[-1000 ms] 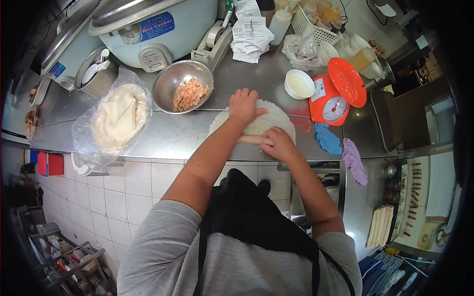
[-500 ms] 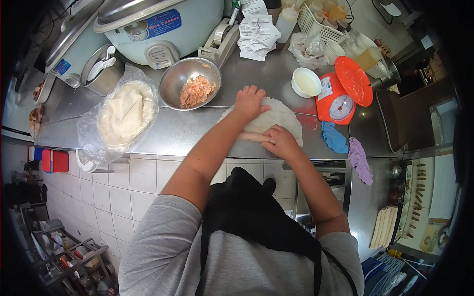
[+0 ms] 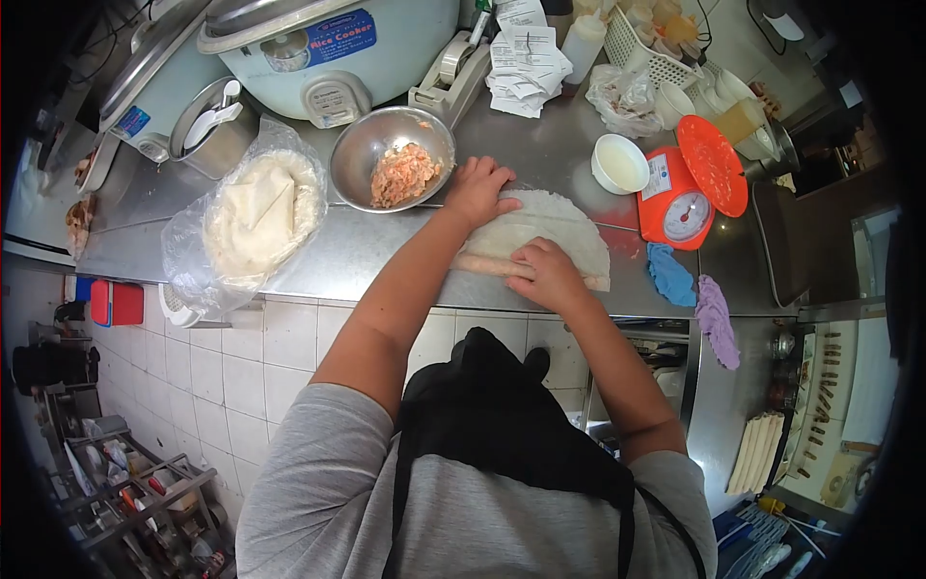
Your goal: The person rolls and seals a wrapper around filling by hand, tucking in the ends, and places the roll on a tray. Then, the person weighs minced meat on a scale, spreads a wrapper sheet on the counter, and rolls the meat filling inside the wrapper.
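Observation:
A round, thin, pale wrapper sheet [image 3: 577,236] lies on the steel counter, its near edge rolled into a narrow roll [image 3: 485,264]. My right hand [image 3: 548,276] has its fingers and thumb closed on this filled roll near its middle. At the sheet's far left edge, my left hand [image 3: 479,193] rests with fingers stretched out and thumb apart, holding nothing. Just beyond it sits a steel bowl [image 3: 352,159] with a pinkish-orange chopped filling [image 3: 405,176]. Left of the bowl, a stack of pale wrappers [image 3: 262,217] lies in an opened clear plastic bag.
Right of the sheet stand a white bowl of pale liquid [image 3: 620,164] and an orange kitchen scale [image 3: 666,207]. Blue [image 3: 670,275] and purple [image 3: 715,323] cloths lie near the counter's front edge. Behind are a large rice cooker [image 3: 338,58], a tape dispenser [image 3: 451,82] and paper slips [image 3: 528,63].
The whole view has shifted slightly, so things sit further right. My left hand has moved left across the sheet to its edge. My right hand stays on the roll.

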Available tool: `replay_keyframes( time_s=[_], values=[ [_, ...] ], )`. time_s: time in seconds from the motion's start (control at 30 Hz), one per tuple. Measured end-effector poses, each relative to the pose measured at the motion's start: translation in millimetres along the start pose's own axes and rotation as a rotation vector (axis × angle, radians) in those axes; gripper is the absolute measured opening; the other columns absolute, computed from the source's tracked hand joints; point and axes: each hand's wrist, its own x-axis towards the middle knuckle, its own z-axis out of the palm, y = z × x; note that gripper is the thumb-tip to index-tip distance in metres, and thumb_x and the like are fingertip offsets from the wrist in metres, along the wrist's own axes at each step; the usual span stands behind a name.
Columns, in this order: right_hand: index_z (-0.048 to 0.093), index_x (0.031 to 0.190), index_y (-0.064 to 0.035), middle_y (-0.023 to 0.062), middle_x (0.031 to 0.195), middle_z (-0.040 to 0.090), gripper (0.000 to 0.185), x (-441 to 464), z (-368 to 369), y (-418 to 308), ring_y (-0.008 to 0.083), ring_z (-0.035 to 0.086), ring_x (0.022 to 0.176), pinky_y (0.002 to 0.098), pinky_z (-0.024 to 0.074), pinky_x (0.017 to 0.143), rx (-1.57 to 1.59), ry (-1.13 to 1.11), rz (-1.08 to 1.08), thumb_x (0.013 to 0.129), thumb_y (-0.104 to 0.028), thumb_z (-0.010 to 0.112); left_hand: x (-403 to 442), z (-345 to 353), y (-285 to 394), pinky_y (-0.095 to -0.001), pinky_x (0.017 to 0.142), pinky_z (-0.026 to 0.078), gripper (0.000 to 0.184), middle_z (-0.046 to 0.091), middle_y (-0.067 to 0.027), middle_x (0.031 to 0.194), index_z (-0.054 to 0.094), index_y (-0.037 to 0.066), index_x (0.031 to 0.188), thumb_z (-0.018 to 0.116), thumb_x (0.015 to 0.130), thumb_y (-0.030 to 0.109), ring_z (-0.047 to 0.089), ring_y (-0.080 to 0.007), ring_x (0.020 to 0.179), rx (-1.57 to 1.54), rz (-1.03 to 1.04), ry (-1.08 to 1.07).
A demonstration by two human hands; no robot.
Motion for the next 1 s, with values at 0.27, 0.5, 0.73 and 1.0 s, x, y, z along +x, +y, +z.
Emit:
replay_keyframes(
  time_s=[0.27, 0.5, 0.73, 1.0],
  values=[
    [0.061, 0.085, -0.0050, 0.0110, 0.090, 0.056, 0.025, 12, 12, -13, 0.0286, 0.053, 0.088, 0.0370, 0.0440, 0.079, -0.024, -0.114, 0.002, 0.065, -0.018, 0.069, 0, 1, -1, -0.0378, 0.085, 0.034, 0.044, 0.047, -0.0054, 0.098, 0.057, 0.017, 0.102, 0.069, 0.067, 0.040, 0.041, -0.0252, 0.097, -0.032, -0.011, 0.002],
    [0.061, 0.087, -0.0054, 0.0107, 0.091, 0.056, 0.027, 28, 32, -30, 0.0294, 0.053, 0.091, 0.0375, 0.0434, 0.082, -0.013, -0.075, -0.036, 0.066, -0.020, 0.068, 1, 2, -3, -0.0377, 0.085, 0.034, 0.043, 0.047, -0.0053, 0.098, 0.058, 0.017, 0.102, 0.070, 0.067, 0.039, 0.042, -0.0252, 0.097, -0.033, -0.006, -0.005],
    [0.061, 0.088, -0.0061, 0.0106, 0.094, 0.056, 0.026, 36, 40, -39, 0.0284, 0.053, 0.093, 0.0372, 0.0436, 0.082, -0.030, -0.094, -0.005, 0.066, -0.019, 0.068, 1, 2, -4, -0.0377, 0.084, 0.035, 0.043, 0.047, -0.0057, 0.098, 0.058, 0.017, 0.102, 0.070, 0.067, 0.039, 0.042, -0.0260, 0.096, -0.017, 0.009, 0.001],
    [0.063, 0.089, -0.0074, 0.0099, 0.091, 0.058, 0.026, 27, 35, -35, 0.0279, 0.053, 0.090, 0.0368, 0.0436, 0.081, 0.007, -0.043, -0.021, 0.065, -0.016, 0.068, -1, 4, -3, -0.0385, 0.086, 0.034, 0.046, 0.046, -0.0049, 0.102, 0.059, 0.017, 0.103, 0.069, 0.066, 0.042, 0.040, -0.0250, 0.100, -0.009, -0.016, -0.022]
  ],
)
